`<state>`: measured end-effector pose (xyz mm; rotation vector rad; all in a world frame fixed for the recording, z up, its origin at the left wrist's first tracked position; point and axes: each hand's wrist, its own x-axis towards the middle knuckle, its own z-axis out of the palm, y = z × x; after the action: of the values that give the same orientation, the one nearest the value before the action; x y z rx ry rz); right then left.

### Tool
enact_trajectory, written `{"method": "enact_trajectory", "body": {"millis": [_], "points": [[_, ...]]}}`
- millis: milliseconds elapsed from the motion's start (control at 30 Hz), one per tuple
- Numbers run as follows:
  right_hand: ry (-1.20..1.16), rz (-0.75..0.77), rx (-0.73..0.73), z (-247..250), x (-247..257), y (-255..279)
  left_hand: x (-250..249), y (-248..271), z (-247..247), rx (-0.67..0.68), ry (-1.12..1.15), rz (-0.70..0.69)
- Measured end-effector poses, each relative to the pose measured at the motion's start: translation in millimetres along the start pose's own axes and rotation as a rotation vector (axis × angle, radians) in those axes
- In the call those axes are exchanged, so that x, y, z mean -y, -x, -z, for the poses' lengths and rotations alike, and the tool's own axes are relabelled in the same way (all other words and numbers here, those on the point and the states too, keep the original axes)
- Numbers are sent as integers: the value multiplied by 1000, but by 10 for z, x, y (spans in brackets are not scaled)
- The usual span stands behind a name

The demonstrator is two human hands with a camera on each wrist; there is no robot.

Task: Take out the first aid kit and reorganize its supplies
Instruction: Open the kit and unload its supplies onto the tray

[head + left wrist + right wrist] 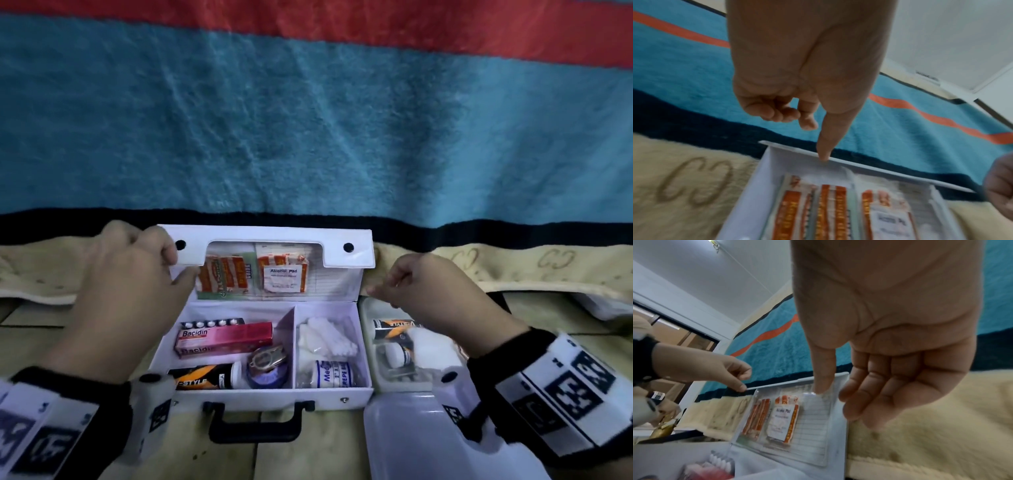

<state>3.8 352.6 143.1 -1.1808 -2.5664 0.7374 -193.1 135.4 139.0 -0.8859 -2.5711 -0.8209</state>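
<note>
Left hand [133, 270] pinches the raised flap of the white cardboard first aid kit [263, 346], thumb under, fingers over | right hand [424, 284] hovers loosely curled, holding nothing, beside the lid's right edge | kit sits between both hands, long axis left-right, handle toward the person | right hand nearer the clear plastic box [400, 349].
</note>
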Motion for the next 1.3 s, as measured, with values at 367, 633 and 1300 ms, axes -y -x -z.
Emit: {"method": "enact_trajectory", "body": {"millis": [367,633,1300], "points": [[411,-8,215,-134,-222,446,-442,403,-148,214,84,-224],[395,215,168,-387,-123,628,-437,255,-224,232,-8,-274],[231,402,268,-471,-101,759,-393,267,-276,294,-35,-301]]}}
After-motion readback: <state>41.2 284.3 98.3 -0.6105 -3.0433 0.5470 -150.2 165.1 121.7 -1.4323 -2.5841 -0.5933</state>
